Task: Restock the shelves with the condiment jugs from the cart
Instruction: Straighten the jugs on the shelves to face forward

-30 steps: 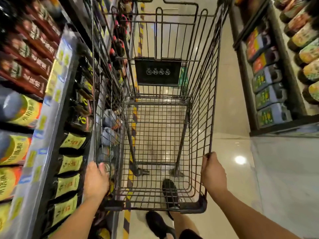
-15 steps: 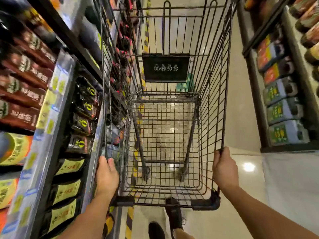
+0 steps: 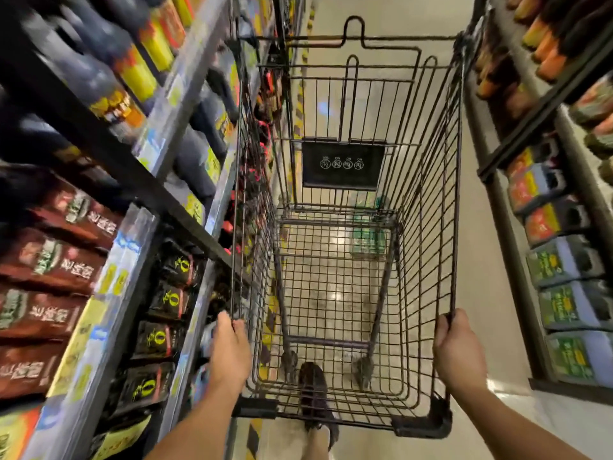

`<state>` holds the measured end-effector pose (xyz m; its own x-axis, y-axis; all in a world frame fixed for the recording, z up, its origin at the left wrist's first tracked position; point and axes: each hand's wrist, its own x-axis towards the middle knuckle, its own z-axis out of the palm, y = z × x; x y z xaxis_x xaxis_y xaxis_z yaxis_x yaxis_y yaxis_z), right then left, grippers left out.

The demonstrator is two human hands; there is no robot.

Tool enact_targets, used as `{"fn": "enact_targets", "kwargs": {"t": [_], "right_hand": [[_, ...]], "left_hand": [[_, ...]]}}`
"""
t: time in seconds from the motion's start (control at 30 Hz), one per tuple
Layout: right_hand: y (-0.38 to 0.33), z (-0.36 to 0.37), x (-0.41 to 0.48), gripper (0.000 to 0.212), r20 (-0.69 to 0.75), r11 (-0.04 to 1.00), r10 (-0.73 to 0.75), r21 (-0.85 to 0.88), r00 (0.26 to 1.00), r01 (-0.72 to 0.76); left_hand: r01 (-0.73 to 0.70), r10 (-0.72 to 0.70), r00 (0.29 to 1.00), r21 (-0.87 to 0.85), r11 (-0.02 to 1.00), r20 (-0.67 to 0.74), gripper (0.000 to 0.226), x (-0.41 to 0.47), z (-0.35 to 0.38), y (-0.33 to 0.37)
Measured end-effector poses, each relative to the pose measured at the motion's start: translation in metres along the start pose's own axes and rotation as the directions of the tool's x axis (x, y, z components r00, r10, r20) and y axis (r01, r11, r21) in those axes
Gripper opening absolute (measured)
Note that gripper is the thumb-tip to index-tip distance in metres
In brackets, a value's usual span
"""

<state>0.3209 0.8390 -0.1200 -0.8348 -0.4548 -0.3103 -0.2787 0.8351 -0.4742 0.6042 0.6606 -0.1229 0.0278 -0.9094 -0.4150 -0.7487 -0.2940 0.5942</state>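
Observation:
A black wire shopping cart (image 3: 428,227) fills the middle of the aisle, its basket holding nothing; the floor shows through the mesh. My left hand (image 3: 230,353) grips the top rim at the cart's near left corner. My right hand (image 3: 459,353) grips the near right corner rim. Condiment jugs (image 3: 564,260) with green and orange labels line the lower right shelf. Dark bottles with yellow labels (image 3: 166,300) and brown-labelled bottles (image 3: 49,267) fill the left shelves close beside the cart.
Shelving (image 3: 142,187) stands tight against the cart's left side, with price tags along its edges. Another shelf unit (image 3: 510,247) runs along the right, a strip of tiled floor (image 3: 477,227) between it and the cart. My shoe (image 3: 313,393) shows under the cart's near end.
The cart and both hands have moved forward along the aisle; the left shelves slid past and look blurred. Both hands keep their grip on the cart's rim.

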Motion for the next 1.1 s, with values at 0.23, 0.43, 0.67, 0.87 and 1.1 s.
{"fn": "enact_targets", "kwargs": {"t": [0.23, 0.43, 0.67, 0.87, 1.1], "right_hand": [[-0.059, -0.008, 0.094, 0.013, -0.006, 0.999, 0.03, -0.025, 1.0, -0.03], [-0.098, -0.013, 0.168, 0.014, -0.02, 0.998, 0.033, -0.044, 0.999, -0.034], [-0.128, -0.018, 0.242, 0.015, -0.045, 0.998, -0.023, -0.053, 0.999, 0.021], [-0.158, -0.026, 0.298, 0.016, -0.039, 0.998, -0.043, -0.04, 0.998, 0.042], [-0.182, -0.034, 0.344, 0.017, 0.04, 0.997, -0.001, -0.073, 0.999, 0.004]], "left_hand": [[-0.108, -0.013, 0.977, 0.544, 0.832, 0.214, 0.047, 0.076, 0.021, 0.075], [0.05, -0.045, 0.996, -0.072, 0.996, 0.071, 0.036, 0.126, 0.022, 0.151], [-0.029, 0.029, 0.996, -0.01, 1.0, 0.088, 0.014, 0.185, 0.044, 0.196], [-0.029, 0.027, 0.998, 0.022, 0.999, 0.06, 0.013, 0.223, 0.058, 0.235], [0.018, -0.019, 0.997, 0.017, 1.0, 0.075, 0.015, 0.256, 0.064, 0.272]]}}
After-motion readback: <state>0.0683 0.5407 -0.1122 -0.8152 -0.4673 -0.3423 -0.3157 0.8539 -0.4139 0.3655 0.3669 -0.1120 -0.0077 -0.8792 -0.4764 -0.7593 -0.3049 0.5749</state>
